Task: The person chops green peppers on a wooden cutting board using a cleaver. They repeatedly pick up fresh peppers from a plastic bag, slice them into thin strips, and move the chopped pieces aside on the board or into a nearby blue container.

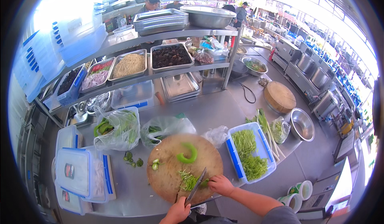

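Note:
My left hand (178,209) grips the handle of a kitchen knife (197,184), its blade angled across the near part of a round wooden chopping board (162,176). Right of the blade, the fingers of my right hand (221,185) press on a piece of green pepper (204,183), mostly hidden by fingers and blade. Thin green pepper strips (188,181) lie in a pile left of the knife. A whole curved green pepper (189,155) rests farther up the board. Cut-off pepper tops (155,164) sit near its left edge.
A blue-trimmed plastic box (271,171) of shredded greens stands right of the board. Lidded boxes (73,171) are stacked at left. Bagged green peppers (105,126) lie behind. A steel shelf (207,66) carries food trays; a person (153,3) is beyond it.

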### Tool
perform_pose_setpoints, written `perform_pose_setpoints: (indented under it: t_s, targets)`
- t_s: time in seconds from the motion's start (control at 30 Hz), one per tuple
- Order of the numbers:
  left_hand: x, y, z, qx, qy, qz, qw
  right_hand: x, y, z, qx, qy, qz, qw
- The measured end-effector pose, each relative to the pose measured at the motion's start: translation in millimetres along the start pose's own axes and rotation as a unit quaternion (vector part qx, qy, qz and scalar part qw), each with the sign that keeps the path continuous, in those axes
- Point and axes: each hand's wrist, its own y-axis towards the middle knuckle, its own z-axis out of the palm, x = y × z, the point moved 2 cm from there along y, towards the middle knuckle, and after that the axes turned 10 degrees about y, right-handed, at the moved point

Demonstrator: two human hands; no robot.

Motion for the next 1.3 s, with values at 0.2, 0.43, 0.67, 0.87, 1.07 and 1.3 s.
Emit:
perform_pose_setpoints:
  t_s: [0.2, 0.43, 0.67, 0.87, 1.07, 1.3]
  targets:
    - [-13, 0, -1, 0.044, 0.054, -0.024, 0.997, -5, 5, 4, 0.037, 0.013, -0.008, 0.999]
    - [-29, -6, -29, 0.041, 0.087, 0.008, 0.995, -11, 7, 6, 0.036, 0.028, -0.017, 0.999]
    - [-33, -4, -14, 0.051, 0.125, -0.012, 0.991, -11, 8, 9, 0.046, 0.04, -0.019, 0.998]
    - [-18, 13, -2, -0.01, 0.11, 0.026, 0.993, -10, 5, 5, 0.036, 0.045, -0.023, 0.998]
    - [-38, -4, -26, 0.048, 0.112, 0.023, 0.992, -13, 1, 8, 0.036, 0.052, -0.01, 0.998]
    - [-21, 9, 4, -0.003, 0.129, 0.027, 0.991, -12, 2, 8, 0.033, 0.058, -0.029, 0.997]
